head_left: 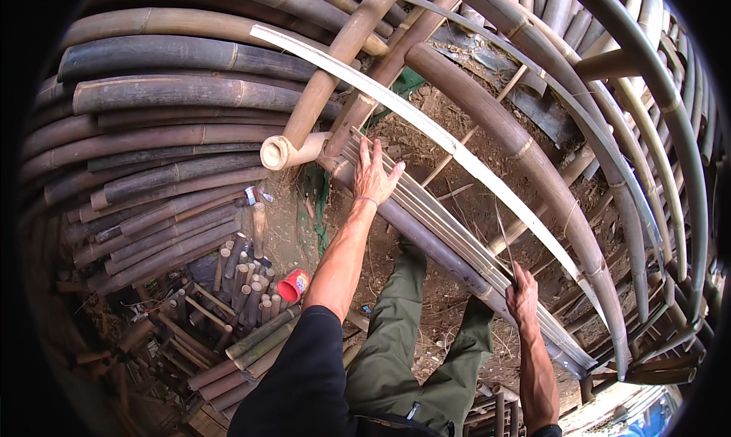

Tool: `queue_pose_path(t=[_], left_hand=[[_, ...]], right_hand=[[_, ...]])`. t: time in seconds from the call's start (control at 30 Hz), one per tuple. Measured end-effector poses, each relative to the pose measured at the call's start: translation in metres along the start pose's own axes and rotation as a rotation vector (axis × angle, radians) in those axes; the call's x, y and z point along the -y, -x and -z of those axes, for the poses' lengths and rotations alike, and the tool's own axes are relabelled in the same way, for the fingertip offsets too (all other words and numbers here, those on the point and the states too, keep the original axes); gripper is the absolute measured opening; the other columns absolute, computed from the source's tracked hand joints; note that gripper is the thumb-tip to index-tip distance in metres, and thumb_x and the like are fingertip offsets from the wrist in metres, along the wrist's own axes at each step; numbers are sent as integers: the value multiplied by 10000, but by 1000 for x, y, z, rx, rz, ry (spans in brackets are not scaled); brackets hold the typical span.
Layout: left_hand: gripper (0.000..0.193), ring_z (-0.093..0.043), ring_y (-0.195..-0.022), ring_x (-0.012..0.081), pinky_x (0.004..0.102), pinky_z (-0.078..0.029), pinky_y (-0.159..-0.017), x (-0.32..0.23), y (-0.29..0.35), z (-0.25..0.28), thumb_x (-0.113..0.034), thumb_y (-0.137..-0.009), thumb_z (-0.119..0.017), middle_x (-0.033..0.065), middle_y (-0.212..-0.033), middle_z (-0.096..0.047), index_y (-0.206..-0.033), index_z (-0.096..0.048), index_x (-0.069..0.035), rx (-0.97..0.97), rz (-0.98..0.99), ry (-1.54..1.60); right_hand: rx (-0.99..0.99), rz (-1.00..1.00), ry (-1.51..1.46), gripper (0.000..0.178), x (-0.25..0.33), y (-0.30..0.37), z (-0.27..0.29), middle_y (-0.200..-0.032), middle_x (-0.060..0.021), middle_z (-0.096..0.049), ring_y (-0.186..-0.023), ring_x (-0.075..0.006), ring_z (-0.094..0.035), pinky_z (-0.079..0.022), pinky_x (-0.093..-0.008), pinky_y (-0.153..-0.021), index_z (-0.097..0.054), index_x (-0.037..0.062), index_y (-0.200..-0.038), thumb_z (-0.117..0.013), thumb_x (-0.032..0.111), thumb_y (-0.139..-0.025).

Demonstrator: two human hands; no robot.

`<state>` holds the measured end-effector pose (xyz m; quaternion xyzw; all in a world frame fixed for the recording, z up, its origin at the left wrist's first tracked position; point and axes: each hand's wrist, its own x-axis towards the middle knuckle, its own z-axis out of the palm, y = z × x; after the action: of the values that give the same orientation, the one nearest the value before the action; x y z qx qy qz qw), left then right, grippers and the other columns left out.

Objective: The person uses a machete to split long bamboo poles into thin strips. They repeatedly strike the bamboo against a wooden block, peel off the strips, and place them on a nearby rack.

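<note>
Whole bamboo poles [167, 56] lie stacked at L; worker's L hand [373, 180], fingers spread, rests flat on slats [442, 225] along dark pole [434, 252]; R hand [522, 298] clamps knife-like tool [503, 237]. Slats look already split; amt. left, can't tell.

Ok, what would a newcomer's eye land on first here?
Probably the pale bamboo strip slanting across the middle, bright against the brown poles. Next, the left hand spread on a bundle of thin strips, with the right hand lower along it, and the tipped red container left of the left forearm.
</note>
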<state>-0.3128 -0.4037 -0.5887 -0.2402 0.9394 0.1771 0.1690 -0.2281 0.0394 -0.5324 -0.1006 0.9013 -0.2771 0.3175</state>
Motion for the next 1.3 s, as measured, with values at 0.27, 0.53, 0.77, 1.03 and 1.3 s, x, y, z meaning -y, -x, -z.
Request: queue_pose_path(t=[0.27, 0.53, 0.77, 1.03, 1.3], left_hand=[[866, -273, -1398, 388, 442, -276, -1136, 8, -3, 1, -561, -832, -613, 243, -1541, -196, -1472, -321, -56, 84, -14, -15], [869, -271, -1403, 374, 471, -293, -1118, 1, 0, 5, -568, -823, -611, 229, -1550, -185, -1470, -328, -63, 144, 25, -103], [893, -226, -1427, 368, 468, -292, -1125, -6, -1, 6, -573, -821, -611, 210, -1572, -126, -1491, -290, -76, 204, 95, -44], [906, -193, -1444, 346, 480, -284, -1128, -3, -2, 2, -610, -815, -594, 185, -1581, -125, -1502, -281, -108, 181, 99, -80], [908, -231, -1429, 366, 473, -318, -1110, 0, -2, -1, -619, -820, -584, 203, -1580, -114, -1502, -274, -107, 167, 86, -89]], right_hand=[[-25, -60, -14, 553, 19, 12, 7, -871, -201, -547, -850, -385, -542, -450, -459, -787, -538, -10, -1252, -537, 1, -699], [-17, -122, -101, 517, 13, 13, -2, -949, -223, -578, -919, -395, -552, -460, -456, -835, -539, -33, -1244, -533, -1, -728], [-29, -142, -105, 547, 12, 16, 0, -948, -218, -572, -921, -397, -551, -460, -455, -842, -535, -28, -1261, -552, 9, -716], [-28, -105, -143, 564, 12, 18, 4, -938, -212, -557, -909, -383, -535, -449, -444, -830, -521, -32, -1271, -549, -18, -708], [-32, -146, -141, 587, 15, 21, -1, -972, -206, -569, -940, -377, -536, -449, -443, -843, -518, -13, -1296, -547, -22, -710]])
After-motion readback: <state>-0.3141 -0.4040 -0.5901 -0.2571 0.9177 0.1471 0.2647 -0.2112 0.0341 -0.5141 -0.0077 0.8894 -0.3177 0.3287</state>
